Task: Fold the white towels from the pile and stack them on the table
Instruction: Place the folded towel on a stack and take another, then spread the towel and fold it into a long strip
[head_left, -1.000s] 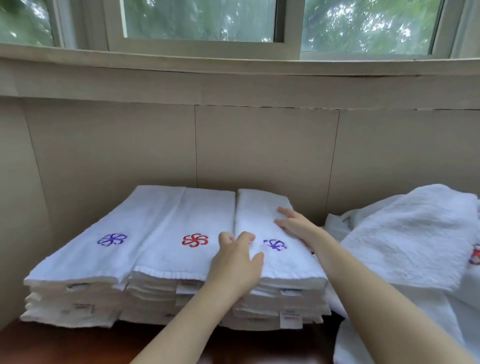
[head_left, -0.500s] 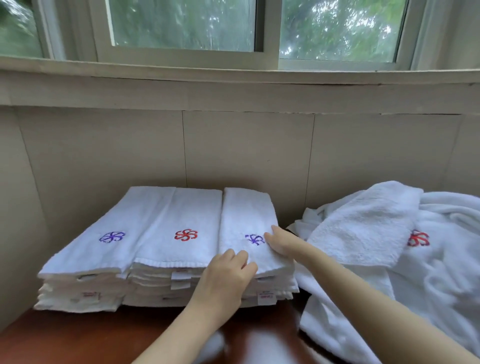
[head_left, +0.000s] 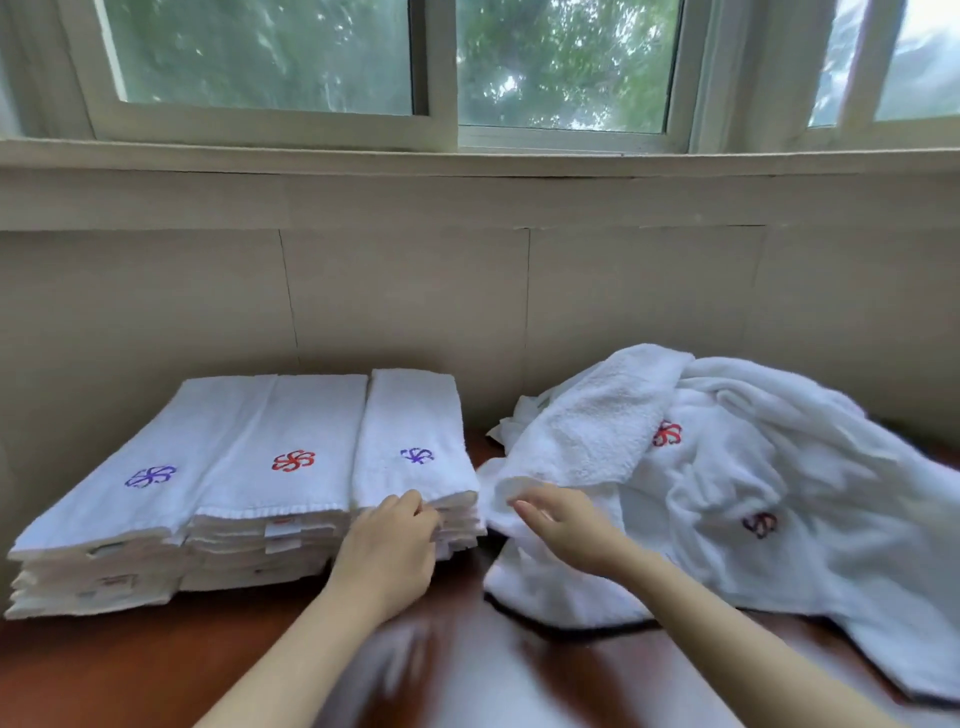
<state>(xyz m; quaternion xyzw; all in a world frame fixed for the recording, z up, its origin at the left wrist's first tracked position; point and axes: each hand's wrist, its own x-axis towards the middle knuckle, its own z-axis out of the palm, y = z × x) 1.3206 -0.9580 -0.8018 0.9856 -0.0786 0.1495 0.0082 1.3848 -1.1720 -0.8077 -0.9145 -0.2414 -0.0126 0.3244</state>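
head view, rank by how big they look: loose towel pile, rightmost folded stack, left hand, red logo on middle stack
1. loose towel pile
2. rightmost folded stack
3. left hand, nearer the camera, so its place against that stack is unsure
4. red logo, clearly smallest

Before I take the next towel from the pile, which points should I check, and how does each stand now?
1. Stacks even and upright: ok.
2. Left hand free: ok, fingers only touch the right stack's front.
3. Right hand has a grip: not ok, open over the pile's edge.
4. Pile's top layer lifts off alone: cannot tell.
5. Bare table in front for folding: ok.
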